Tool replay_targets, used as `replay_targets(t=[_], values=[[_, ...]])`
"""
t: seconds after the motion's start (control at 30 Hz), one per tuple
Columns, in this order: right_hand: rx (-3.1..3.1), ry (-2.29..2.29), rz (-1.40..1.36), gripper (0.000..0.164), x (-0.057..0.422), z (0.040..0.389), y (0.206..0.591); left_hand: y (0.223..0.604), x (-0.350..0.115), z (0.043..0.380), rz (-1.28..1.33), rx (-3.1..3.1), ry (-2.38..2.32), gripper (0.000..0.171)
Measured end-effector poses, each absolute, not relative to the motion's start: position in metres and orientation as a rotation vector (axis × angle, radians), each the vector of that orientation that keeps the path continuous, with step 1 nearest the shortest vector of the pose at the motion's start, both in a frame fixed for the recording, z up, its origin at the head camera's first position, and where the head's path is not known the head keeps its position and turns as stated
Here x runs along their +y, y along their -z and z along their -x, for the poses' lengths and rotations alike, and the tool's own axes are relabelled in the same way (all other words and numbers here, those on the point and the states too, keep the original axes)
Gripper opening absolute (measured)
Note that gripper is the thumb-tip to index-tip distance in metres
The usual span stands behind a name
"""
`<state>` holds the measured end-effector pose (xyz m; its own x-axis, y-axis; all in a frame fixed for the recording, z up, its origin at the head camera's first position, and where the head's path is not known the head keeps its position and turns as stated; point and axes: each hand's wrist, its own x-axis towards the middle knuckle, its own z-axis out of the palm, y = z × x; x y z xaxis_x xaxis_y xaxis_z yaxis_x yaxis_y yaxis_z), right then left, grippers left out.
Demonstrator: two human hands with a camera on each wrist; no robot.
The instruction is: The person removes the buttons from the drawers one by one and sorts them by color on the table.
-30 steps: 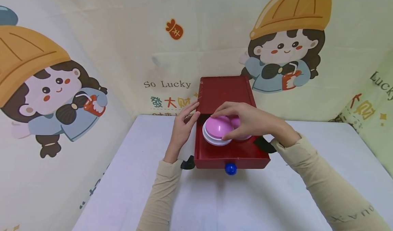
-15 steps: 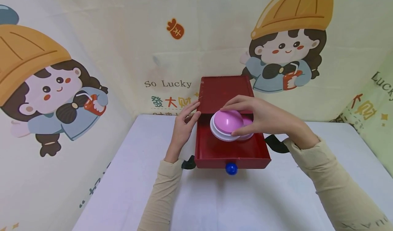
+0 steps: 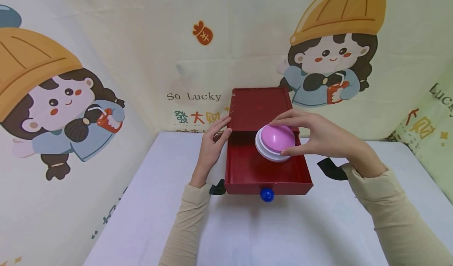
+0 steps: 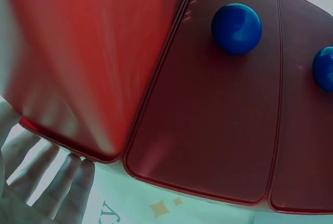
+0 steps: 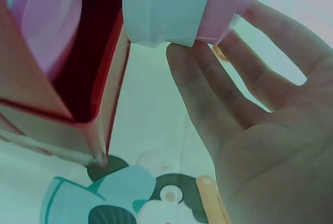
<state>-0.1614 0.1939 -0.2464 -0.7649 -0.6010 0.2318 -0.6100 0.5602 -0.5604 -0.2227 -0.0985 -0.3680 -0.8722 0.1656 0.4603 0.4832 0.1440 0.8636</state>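
Note:
My right hand (image 3: 318, 137) pinches a round white jar with a pink domed lid (image 3: 277, 138), thumb on the near side and fingers on the far side. The jar is held above the right part of an open red drawer (image 3: 247, 169). A second pink-topped piece (image 5: 49, 21) sits inside the drawer in the right wrist view; the held jar hides it in the head view. My left hand (image 3: 211, 148) rests its extended fingers against the left side of the red drawer cabinet (image 3: 260, 107). In the left wrist view, its fingers (image 4: 67, 182) touch the cabinet's edge.
A blue ball knob (image 3: 267, 195) sticks out from the drawer front. Further drawer fronts with blue knobs (image 4: 237, 28) show in the left wrist view. The cabinet stands on a white table (image 3: 170, 167) before a printed cloth backdrop (image 3: 247, 42).
My right hand has carried the jar to the right across the drawer, and more of the drawer's floor shows. The left hand has stayed at the cabinet's side.

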Motion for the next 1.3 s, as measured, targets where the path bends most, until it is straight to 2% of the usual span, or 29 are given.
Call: replay_targets(t=[0.87, 1.3], values=[[-2.708, -1.03, -0.901, 0.067, 0.236, 0.146, 0.267, 0.372, -0.1, 0.225, 0.637, -2.155, 1.785, 0.042], [-2.709, -1.047, -0.706, 0.069, 0.261, 0.142, 0.285, 0.341, -0.096, 0.2, 0.644, -2.176, 1.791, 0.041]])
